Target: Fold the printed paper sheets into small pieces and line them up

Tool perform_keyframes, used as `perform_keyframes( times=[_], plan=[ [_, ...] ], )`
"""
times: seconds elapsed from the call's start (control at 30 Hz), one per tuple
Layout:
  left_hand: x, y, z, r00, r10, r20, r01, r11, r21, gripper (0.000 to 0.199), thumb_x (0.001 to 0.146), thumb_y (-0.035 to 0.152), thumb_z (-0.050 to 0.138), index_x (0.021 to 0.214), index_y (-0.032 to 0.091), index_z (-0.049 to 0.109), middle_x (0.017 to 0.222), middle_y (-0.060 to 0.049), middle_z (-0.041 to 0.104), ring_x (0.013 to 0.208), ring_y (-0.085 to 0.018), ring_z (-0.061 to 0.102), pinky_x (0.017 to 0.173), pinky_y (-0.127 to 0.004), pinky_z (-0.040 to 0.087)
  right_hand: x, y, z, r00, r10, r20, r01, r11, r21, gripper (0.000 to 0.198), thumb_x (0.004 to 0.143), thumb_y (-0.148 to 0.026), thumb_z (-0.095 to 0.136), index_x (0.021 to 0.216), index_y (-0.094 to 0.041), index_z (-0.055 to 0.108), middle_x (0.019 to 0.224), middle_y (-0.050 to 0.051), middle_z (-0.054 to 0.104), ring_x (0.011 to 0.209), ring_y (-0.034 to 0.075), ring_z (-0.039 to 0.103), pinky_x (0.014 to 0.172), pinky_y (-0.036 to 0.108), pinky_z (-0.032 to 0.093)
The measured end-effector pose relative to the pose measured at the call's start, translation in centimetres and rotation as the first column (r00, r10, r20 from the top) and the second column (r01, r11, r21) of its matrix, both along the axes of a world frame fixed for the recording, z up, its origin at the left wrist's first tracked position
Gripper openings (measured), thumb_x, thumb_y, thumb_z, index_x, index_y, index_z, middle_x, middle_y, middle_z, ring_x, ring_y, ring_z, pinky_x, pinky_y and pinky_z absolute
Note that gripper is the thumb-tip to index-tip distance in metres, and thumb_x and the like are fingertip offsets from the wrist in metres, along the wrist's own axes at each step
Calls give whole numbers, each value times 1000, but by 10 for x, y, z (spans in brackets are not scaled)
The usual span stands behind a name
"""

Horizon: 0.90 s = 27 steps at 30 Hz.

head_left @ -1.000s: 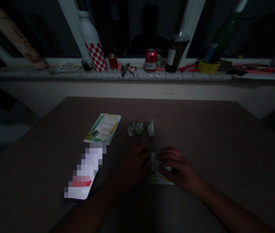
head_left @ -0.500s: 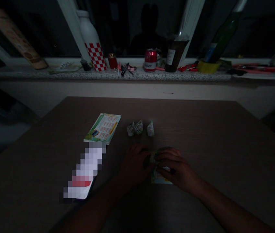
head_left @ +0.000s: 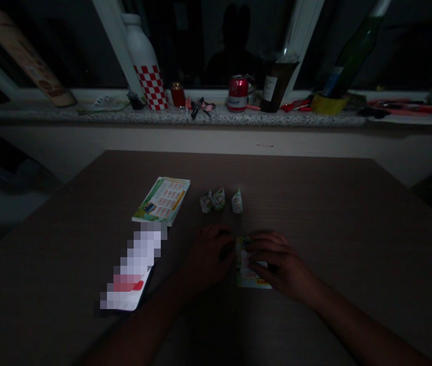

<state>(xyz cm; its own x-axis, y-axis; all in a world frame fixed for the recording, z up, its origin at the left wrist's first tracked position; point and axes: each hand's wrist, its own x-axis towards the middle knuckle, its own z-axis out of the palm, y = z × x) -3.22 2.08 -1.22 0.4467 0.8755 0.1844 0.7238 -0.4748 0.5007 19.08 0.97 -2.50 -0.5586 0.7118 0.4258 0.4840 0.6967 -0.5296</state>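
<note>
A small printed paper sheet point(head_left: 244, 272) with green and yellow edges lies on the table in front of me, its left edge looking folded over. My right hand point(head_left: 282, 262) rests on the sheet's right side, fingers spread and loosely bent, covering part of the print. Just left of the sheet is my left hand point(head_left: 211, 254), its thumb and fingers apart around a dark gap. Whether its thumb tip touches the paper edge is hard to see in the dim light. Beyond the hands stand three small folded paper pieces, among them the rightmost folded piece point(head_left: 237, 202).
A stack of printed sheets point(head_left: 164, 198) lies left of the folded pieces. Nearer me is a phone point(head_left: 134, 274) with a blurred bright screen. The windowsill point(head_left: 216, 118) behind the table point(head_left: 315, 188) holds a checkered bottle point(head_left: 150, 81), a red can point(head_left: 237, 94) and a green bottle point(head_left: 353, 58).
My left hand has drawn slightly left, off the sheet's left part. More of the sheet's print now shows between the hands. My right hand has shifted a little to the right.
</note>
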Motion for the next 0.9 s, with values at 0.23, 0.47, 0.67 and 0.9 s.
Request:
perform_keyframes(
  times=[0.23, 0.47, 0.67, 0.9],
  plan=[
    [2, -1, -1, 999, 44, -23, -44, 999, -13, 26, 78, 26, 66, 103, 23, 70, 128, -8, 55, 120, -27, 47, 103, -45, 36, -1, 0, 1, 1000, 2, -7, -2, 1000, -4, 9, 82, -19, 68, 91, -23, 68, 103, 3, 71, 111, 23, 57, 95, 43, 42],
    [4, -2, 3, 990, 133, -48, -135, 990, -35, 28, 75, 28, 67, 103, 25, 69, 130, -8, 53, 124, -27, 45, 105, -48, 30, -3, 0, -2, 1000, 1, -12, -1, 1000, 8, 9, 82, -20, 69, 90, -23, 68, 103, 3, 71, 111, 24, 57, 94, 44, 42],
    [9, -2, 4, 971, 227, -79, -231, 972, -49, 19, 75, 29, 66, 93, 23, 65, 130, -8, 52, 125, -26, 44, 105, -48, 28, -3, 1, -4, 1000, 5, -15, -5, 1000, 16, 10, 82, -20, 69, 91, -24, 68, 103, 3, 71, 111, 24, 57, 94, 44, 42],
    [18, -4, 4, 946, 283, -159, -285, 958, 7, 18, 72, 32, 67, 86, 22, 61, 134, -10, 50, 126, -29, 42, 103, -48, 28, -4, 0, -1, 1000, 3, -9, -3, 1000, 9, 9, 82, -20, 69, 90, -23, 68, 103, 2, 71, 111, 23, 57, 95, 44, 42]
  ],
)
